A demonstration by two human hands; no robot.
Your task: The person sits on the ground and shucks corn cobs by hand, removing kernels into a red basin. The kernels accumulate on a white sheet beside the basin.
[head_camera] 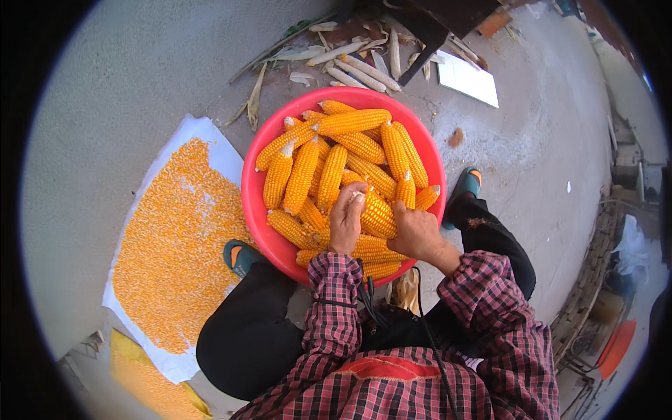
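A red plastic basin (253, 220) stands on the floor between my feet, heaped with several husked ears of yellow corn (302, 176). Over its near side my left hand (346, 218) grips the pale end of one corn ear (380, 212). At the other end of that ear is my right hand (420, 231), its fingers curled; they touch the ear or lie close against it, and what the palm holds is hidden. The kernels on the ear between my hands show in full rows.
Loose corn kernels (168, 247) cover a white sheet (184, 370) left of the basin; more lie on a yellow sack (122, 344). Bare cobs (362, 73) and dry husks lie beyond it, near a white board (467, 79). A woven basket (583, 289) is at the right.
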